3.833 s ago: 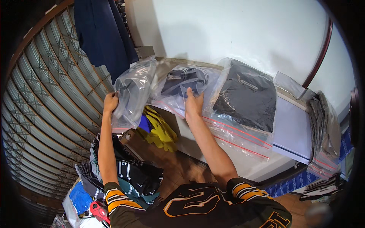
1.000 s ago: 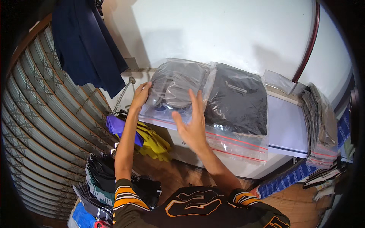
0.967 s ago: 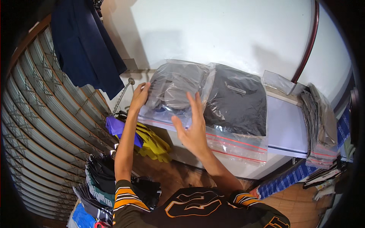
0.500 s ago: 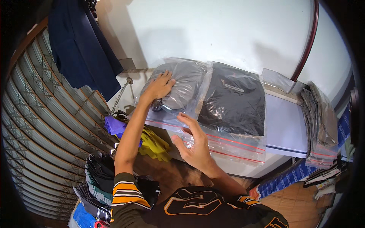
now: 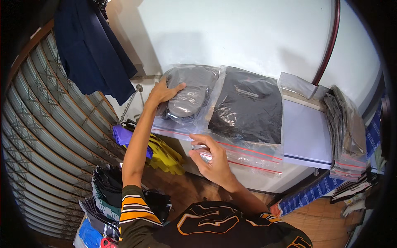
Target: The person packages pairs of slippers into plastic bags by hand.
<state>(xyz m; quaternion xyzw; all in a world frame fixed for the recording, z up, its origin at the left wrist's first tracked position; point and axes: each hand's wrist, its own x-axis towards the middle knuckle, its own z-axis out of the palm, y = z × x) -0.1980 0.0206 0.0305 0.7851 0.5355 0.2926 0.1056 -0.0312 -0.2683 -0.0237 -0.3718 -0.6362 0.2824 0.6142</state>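
A clear plastic bag with a folded grey garment point(image 5: 188, 101) in it lies on the white shelf. My left hand point(image 5: 164, 91) rests on the bag's upper left side, thumb spread over the garment and fingers along the edge, partly hidden. Beside it on the right lies a second clear bag with a folded black garment point(image 5: 248, 107), its red-striped seal strip toward me. My right hand point(image 5: 213, 163) hovers around the near edge of the bags, its thumb and index finger curved apart. Clear plastic shows between them; I cannot make out a firm grip on it.
Several bagged garments point(image 5: 345, 132) stand stacked at the shelf's right end. Dark blue clothing point(image 5: 89, 53) hangs at the upper left, beside a folding metal gate point(image 5: 53, 144). Yellow cloth point(image 5: 163, 155) hangs below the shelf. Folded clothes point(image 5: 107, 194) are piled at the lower left.
My left hand has slid left to the grey garment's side, its thumb now spread. The bagged garment looks flatter with its rounded fold showing. My right hand has lowered slightly.
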